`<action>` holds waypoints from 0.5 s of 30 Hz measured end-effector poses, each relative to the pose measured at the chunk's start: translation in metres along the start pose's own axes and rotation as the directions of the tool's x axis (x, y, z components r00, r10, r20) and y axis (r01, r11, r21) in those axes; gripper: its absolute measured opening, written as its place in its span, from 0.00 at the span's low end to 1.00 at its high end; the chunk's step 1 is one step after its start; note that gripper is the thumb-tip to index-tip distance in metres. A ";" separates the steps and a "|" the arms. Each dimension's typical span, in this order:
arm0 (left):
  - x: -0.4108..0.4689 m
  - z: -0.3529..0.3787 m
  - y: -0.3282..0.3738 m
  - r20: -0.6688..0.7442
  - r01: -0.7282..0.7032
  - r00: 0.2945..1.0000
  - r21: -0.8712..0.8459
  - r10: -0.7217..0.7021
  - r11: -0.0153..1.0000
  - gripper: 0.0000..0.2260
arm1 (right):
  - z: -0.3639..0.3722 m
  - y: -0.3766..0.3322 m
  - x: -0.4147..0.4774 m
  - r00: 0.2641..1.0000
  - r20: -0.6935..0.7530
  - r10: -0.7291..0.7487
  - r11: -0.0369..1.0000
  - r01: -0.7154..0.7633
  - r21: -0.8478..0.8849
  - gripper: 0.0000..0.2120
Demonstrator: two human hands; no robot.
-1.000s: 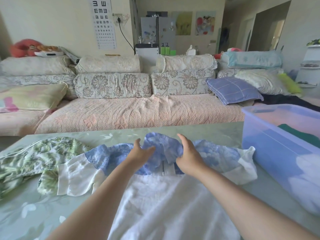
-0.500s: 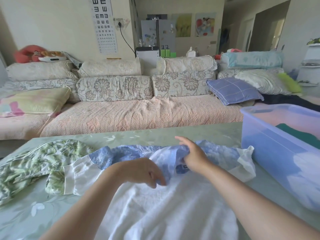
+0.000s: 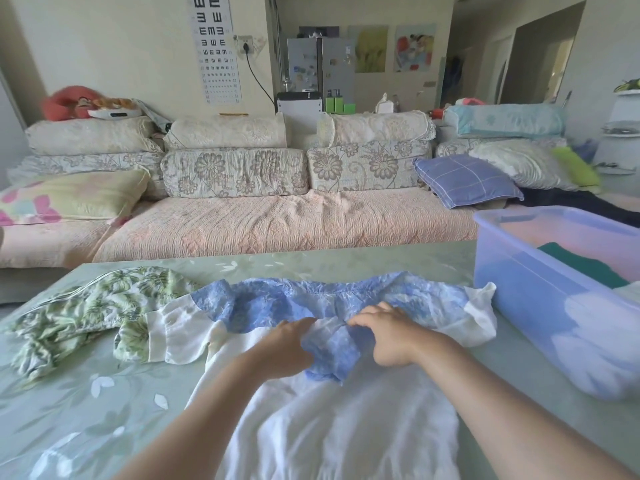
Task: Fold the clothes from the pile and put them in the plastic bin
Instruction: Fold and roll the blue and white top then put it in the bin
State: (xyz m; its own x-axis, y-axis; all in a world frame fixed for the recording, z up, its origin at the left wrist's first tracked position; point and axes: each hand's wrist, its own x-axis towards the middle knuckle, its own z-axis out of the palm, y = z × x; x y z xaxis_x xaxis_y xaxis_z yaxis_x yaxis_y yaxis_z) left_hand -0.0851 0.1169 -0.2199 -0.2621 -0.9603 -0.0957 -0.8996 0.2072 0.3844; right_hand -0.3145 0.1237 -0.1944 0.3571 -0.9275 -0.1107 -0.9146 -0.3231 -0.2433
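Blouse (image 3: 332,427) amid curled fingers (image 3: 372,311)

Two loose garments — blouse (image 3: 329,427), leaf-print top (image 3: 86,303) — and one bin (image 3: 554,306).

just one view, wide-angle head cam; faces forward and down across green table (image 3: 86,410), close up; sofa (image 3: 277,223) sits further back, wall (image 3: 121,46) behind
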 end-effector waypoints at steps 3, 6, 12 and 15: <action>0.006 0.000 0.002 -0.135 -0.084 0.984 0.203 0.113 0.976 0.19 | 0.006 -0.004 0.003 1.000 0.016 0.000 0.977 -0.004 0.213 0.40; 0.012 -0.003 -0.001 -0.382 -0.285 0.859 0.194 0.340 0.939 0.07 | 0.006 -0.006 0.007 1.000 0.017 0.008 0.965 -0.012 0.260 0.39; 0.010 -0.016 0.011 -0.499 -0.431 0.692 0.293 0.521 0.853 0.16 | 0.010 -0.009 0.022 0.998 -0.059 -0.002 0.968 0.016 0.252 0.21; 0.010 -0.016 0.010 -0.568 -0.374 0.625 0.384 0.535 0.844 0.07 | 0.008 -0.015 0.027 0.969 -0.245 0.020 0.998 -0.005 0.060 0.09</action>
State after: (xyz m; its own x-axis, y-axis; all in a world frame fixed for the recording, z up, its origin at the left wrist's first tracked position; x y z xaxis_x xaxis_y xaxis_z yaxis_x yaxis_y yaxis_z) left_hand -0.0907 0.1065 -0.2021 -0.4471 -0.5953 0.6677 -0.7956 0.6058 0.0074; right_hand -0.2900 0.1050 -0.2011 0.2814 -0.9516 0.1239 -0.9034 -0.3063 -0.3002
